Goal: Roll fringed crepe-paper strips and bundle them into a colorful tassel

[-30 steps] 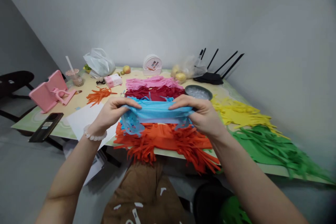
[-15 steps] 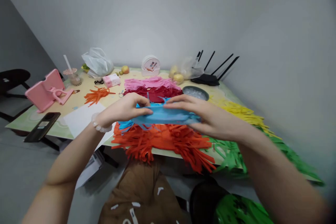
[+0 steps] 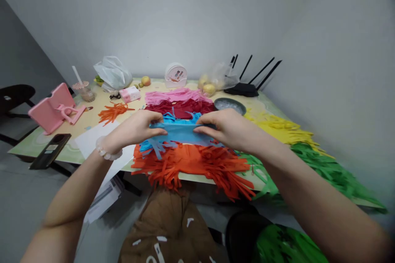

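While both hands reach over the table (image 3: 156, 84), the left hand (image 3: 135, 129) has its grip pinched on the left part of a blue sheet (image 3: 180, 133), the right hand (image 3: 226, 127) on the right; the sheet spans between them, orange fringe (image 3: 189, 160) on its near side; it looks light, soft, easily creased; its plain middle band should hold better than loose strips.

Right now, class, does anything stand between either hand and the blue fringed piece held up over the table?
Nothing visible does: the left hand and right hand both pinch the blue piece directly. The orange fringed piece lies nearer the person, outside both holds.
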Tool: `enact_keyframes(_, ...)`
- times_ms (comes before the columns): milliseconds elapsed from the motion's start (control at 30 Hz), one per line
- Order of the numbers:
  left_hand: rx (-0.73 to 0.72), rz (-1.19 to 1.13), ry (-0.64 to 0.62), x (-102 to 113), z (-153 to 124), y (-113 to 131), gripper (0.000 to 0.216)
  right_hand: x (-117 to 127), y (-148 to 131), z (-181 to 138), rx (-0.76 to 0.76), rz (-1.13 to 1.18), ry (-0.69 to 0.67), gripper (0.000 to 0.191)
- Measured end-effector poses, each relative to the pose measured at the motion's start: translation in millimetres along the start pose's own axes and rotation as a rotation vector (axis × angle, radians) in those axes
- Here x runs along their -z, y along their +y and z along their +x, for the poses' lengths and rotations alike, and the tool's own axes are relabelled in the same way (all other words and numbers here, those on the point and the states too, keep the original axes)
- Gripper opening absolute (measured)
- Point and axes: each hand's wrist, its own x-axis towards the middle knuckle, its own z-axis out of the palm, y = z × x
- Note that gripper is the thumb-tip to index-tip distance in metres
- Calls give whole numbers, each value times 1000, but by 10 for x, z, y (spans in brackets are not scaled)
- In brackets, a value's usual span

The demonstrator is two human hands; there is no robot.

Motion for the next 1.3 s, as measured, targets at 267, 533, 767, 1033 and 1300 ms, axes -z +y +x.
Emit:
enact_keyframes(267,-63,-134,-124,3,67,146,30,22,-67,-5,8,132,-80,27)
enact_keyframes(533,-58,-209,-167,-22,-9,159,33,-64,-75,-97,-86,264,-94,28)
enact_keyframes(767,-35,-329,-164,-43,-81,143,26,-55,-59,-134,-75,314,-63,28)
enact_keyframes(1033,159,-660,-13,-167,-241,130,21,-243,-117,-285,-173,640,177,15)
enact_keyframes(1300,83,-843,86,-266,-348,46,14,-425,-110,-342,-76,864,315,11)
